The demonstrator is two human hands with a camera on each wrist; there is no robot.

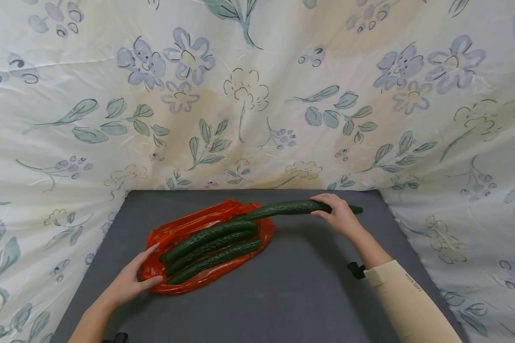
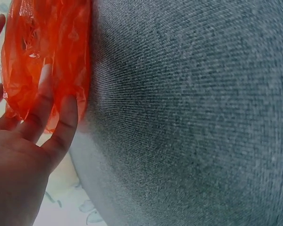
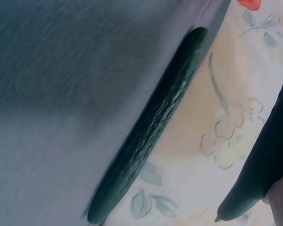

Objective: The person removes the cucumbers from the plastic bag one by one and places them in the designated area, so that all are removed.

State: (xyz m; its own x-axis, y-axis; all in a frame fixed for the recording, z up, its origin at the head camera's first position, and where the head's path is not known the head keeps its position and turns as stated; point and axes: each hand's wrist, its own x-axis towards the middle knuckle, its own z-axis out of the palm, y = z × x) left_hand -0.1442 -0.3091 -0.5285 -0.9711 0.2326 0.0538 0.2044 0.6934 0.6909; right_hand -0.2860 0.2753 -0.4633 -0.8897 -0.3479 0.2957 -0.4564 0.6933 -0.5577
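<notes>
My right hand grips a long dark green cucumber, raised with its far-left end over the bag's rim; in the right wrist view this held cucumber shows at the right edge. Another cucumber lies on the table near its back edge; in the head view the held one and my hand mostly hide it. Three cucumbers lie side by side in an opened red plastic bag. My left hand holds the bag's left end, thumb on the near side, fingers spread on the far side.
The table has a grey cloth top. A floral curtain hangs right behind its back edge and along both sides. Dark straps with small black pieces sit at my wrists.
</notes>
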